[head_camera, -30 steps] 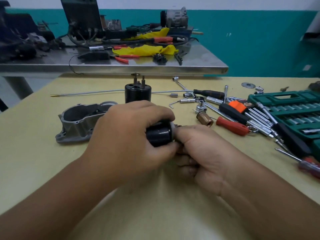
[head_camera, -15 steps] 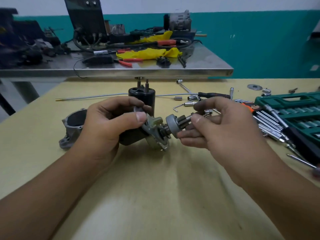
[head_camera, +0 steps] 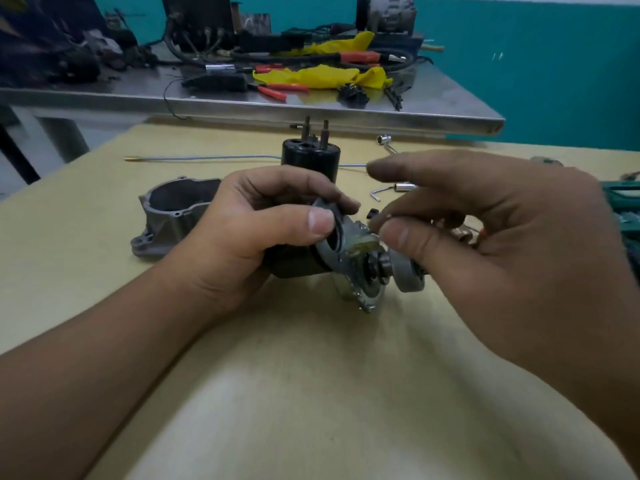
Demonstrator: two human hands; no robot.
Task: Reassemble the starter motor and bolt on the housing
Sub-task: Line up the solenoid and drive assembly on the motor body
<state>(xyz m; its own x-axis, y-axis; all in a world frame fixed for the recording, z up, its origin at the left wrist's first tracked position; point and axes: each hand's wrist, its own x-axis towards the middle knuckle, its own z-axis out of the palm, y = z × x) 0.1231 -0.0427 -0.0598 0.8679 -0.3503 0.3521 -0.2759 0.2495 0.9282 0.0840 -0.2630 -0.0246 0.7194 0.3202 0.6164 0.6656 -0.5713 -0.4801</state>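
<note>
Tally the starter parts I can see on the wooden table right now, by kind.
Motor body with drive gear, gripped by the left hand: 1
Grey housing, lying on the table: 1
Black cylinder with studs, standing upright: 1
Total: 3
The right hand hides whatever lies behind it.

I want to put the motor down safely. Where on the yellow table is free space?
Bare tabletop lies between the forearms, below the motor; another patch sits left of the grey housing. Crowded: behind the right hand, beside the black cylinder.
</note>
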